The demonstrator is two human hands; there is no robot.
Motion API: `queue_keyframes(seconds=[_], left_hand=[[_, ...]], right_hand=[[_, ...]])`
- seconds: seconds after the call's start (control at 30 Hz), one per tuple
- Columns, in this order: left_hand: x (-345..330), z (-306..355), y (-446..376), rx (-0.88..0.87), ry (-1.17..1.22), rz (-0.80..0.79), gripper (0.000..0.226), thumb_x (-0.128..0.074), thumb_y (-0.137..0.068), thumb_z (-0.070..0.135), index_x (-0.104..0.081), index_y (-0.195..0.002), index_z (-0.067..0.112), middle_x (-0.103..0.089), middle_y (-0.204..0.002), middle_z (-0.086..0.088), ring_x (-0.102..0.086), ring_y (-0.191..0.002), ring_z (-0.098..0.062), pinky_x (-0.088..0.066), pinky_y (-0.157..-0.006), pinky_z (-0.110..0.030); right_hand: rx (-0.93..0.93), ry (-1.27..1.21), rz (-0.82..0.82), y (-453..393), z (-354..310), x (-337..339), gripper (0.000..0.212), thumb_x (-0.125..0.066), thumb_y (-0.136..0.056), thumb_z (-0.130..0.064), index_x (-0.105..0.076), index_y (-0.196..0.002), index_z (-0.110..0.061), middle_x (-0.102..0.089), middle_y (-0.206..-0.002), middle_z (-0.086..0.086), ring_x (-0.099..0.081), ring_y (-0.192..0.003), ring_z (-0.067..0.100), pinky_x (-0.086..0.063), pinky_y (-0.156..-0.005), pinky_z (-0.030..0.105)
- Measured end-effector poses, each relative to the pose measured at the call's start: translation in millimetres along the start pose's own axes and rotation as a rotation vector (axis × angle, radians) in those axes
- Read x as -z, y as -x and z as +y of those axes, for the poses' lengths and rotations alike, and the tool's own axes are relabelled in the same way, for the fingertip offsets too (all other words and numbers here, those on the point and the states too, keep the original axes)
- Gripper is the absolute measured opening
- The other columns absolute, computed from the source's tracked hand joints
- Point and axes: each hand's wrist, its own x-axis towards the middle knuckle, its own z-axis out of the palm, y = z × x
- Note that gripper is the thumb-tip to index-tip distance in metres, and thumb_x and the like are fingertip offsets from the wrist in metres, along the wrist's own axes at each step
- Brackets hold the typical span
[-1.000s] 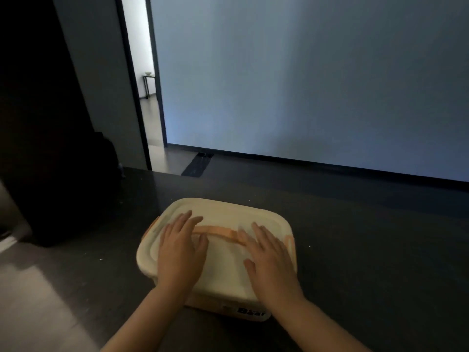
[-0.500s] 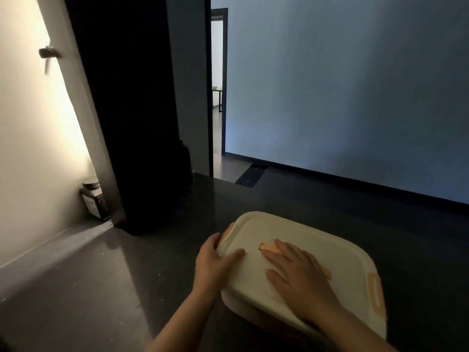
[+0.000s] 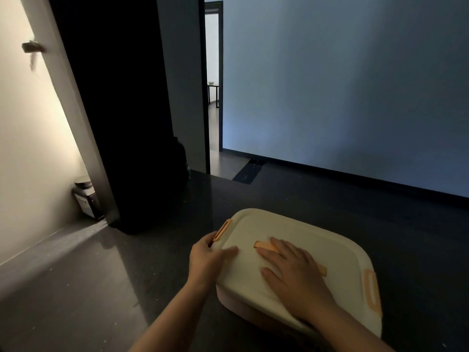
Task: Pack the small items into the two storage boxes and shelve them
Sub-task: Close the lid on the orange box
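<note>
Fingers (image 3: 272, 246) of my right hand (image 3: 295, 276) lie straight and flat on the lid (image 3: 299, 240), covering the middle of the orange carry handle (image 3: 262, 245); they press, they do not grasp. Left hand (image 3: 205, 260) curls round the left end of the storage box (image 3: 253, 308), thumb on top of the lid, other fingers tucked under the rim just beside the left orange latch (image 3: 222, 230). Whether they are working that latch I cannot tell.

Box sits on the dark bench (image 3: 101, 288), near its front edge, lid on. Right latch (image 3: 371, 292) looks folded down against the side.

Progress, as I judge it: this box is packed and lidded, contents hidden. Left to do: confirm the left latch, lift, carry to a shelf. No shelf, no loose items and no second box in view, so its status is unknown.

Beyond: open doorway (image 3: 213, 72), blue-grey wall (image 3: 342, 85), small bin (image 3: 86, 196) by the pale wall on the left.
</note>
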Motion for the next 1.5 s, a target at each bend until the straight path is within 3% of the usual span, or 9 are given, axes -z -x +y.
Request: queue_keyframes(seconds=[0.23,0.37,0.5,0.6,0.8,1.03,1.13,1.3,1.5], left_hand=[[1.5,-4.9,-2.5,-0.088,-0.159,0.026,0.063,-0.078,-0.074,0.027,-0.053,-0.131,0.019,-0.059,-0.107,0.010,-0.058,-0.095,-0.007,-0.050,-0.078,-0.025],[2.6,-1.8,-4.1,-0.139,-0.331,0.048,0.064,-0.077,-0.075,0.033,-0.053,-0.132,0.017,-0.061,-0.115,0.005,-0.052,-0.091,-0.004,-0.040,-0.074,-0.015],[0.0,8.3,4.1,-0.157,-0.617,0.009,0.056,-0.064,-0.085,0.038,-0.048,-0.133,0.014,-0.053,-0.130,-0.007,-0.051,-0.114,-0.022,-0.040,-0.089,-0.031],[-9.3,15.0,31.9,-0.326,-0.658,0.008,0.057,-0.062,-0.087,0.034,-0.042,-0.139,0.020,-0.040,-0.145,-0.002,-0.035,-0.132,-0.022,-0.034,-0.105,-0.039],[-54.6,33.0,96.1,-0.474,-0.528,-0.270,0.053,-0.064,-0.085,0.033,-0.043,-0.134,0.036,-0.044,-0.137,0.011,-0.041,-0.122,-0.007,-0.040,-0.099,-0.035],[-134.9,69.6,151.0,-0.648,-0.515,-0.540,0.045,-0.064,-0.085,0.030,-0.051,-0.127,0.037,-0.044,-0.141,0.008,-0.042,-0.128,-0.016,-0.036,-0.104,-0.040],[-172.4,73.2,178.6,-0.732,-0.437,-0.735,0.042,-0.065,-0.085,0.029,-0.053,-0.123,0.039,-0.045,-0.136,0.013,-0.039,-0.128,-0.012,-0.033,-0.104,-0.035],[-228.2,57.8,235.2,-0.791,-0.332,-1.050,0.044,-0.065,-0.084,0.030,-0.051,-0.124,0.042,-0.044,-0.130,0.022,-0.038,-0.126,-0.005,-0.036,-0.107,-0.040],[-257.7,44.9,328.4,-0.815,-0.196,-1.332,0.040,-0.064,-0.084,0.034,-0.050,-0.117,0.050,-0.046,-0.129,0.026,-0.039,-0.124,0.000,-0.034,-0.091,-0.021]], right_hand=[[0.009,0.001,0.021,-0.6,-1.8,-1.9,0.052,-0.024,-0.094,-0.058,-0.024,-0.145,-0.049,-0.011,-0.160,-0.015,-0.008,-0.145,0.007,-0.006,-0.118,0.036],[0.006,0.021,0.015,0.2,-4.1,-1.7,0.052,-0.024,-0.095,-0.055,-0.023,-0.146,-0.046,-0.012,-0.161,-0.009,-0.009,-0.146,0.011,-0.007,-0.118,0.039],[0.009,-0.028,0.042,8.3,-12.0,9.0,0.050,-0.032,-0.098,-0.047,-0.024,-0.146,-0.045,-0.017,-0.160,-0.006,-0.011,-0.146,0.012,-0.006,-0.117,0.038],[-0.029,-0.052,0.055,33.1,-9.1,20.6,0.047,-0.037,-0.098,-0.045,-0.035,-0.145,-0.038,-0.015,-0.160,-0.007,-0.010,-0.146,0.013,-0.006,-0.117,0.037],[-0.211,-0.145,0.040,117.7,30.2,47.9,0.046,-0.045,-0.097,-0.044,-0.042,-0.142,-0.035,-0.023,-0.157,-0.007,-0.019,-0.143,0.012,-0.016,-0.115,0.034],[-0.553,-0.218,0.261,225.9,62.3,69.0,0.049,-0.049,-0.095,-0.046,-0.038,-0.142,-0.041,-0.021,-0.157,-0.011,-0.015,-0.145,0.009,-0.019,-0.116,0.035],[-0.738,-0.197,0.347,278.6,66.9,75.5,0.047,-0.050,-0.096,-0.044,-0.041,-0.142,-0.039,-0.023,-0.157,-0.009,-0.016,-0.144,0.009,-0.020,-0.117,0.033],[-1.034,-0.245,0.505,365.7,56.4,69.3,0.044,-0.053,-0.094,-0.044,-0.045,-0.138,-0.042,-0.027,-0.153,-0.015,-0.020,-0.140,0.004,-0.032,-0.113,0.035],[-1.319,-0.230,0.630,475.9,28.1,65.3,0.042,-0.056,-0.092,-0.046,-0.046,-0.133,-0.047,-0.028,-0.149,-0.021,-0.025,-0.138,0.004,-0.034,-0.112,0.035]])
